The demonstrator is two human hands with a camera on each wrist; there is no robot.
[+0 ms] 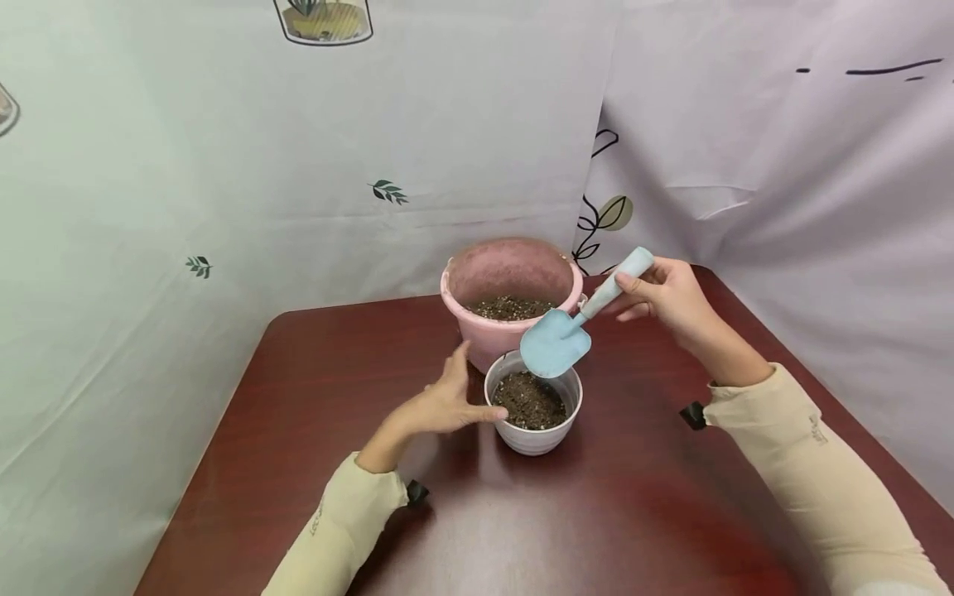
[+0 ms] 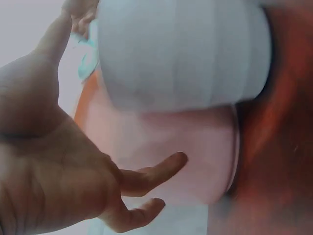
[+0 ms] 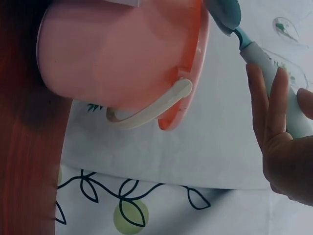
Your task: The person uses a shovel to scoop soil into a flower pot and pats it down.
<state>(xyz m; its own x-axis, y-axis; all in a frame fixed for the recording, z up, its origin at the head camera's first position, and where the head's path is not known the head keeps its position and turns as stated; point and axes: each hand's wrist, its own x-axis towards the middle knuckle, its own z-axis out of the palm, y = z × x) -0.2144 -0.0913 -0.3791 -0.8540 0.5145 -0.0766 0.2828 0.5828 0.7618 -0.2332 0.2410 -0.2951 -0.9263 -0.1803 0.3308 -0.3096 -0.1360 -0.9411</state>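
Note:
My right hand holds a light blue hand trowel by its pale handle, between thumb and fingers. The blade points down to the left, over the back rim of a white ribbed pot with dark soil inside. Fingers of that hand lie along the handle in the right wrist view. My left hand is spread at the pot's left side, its thumb overlapping the rim in the head view. Nothing is gripped in the left palm.
Directly behind the pot stands a pink bucket, partly filled with soil and fitted with a white handle. Both stand on a dark red table. White printed cloth hangs close behind the table and along its sides.

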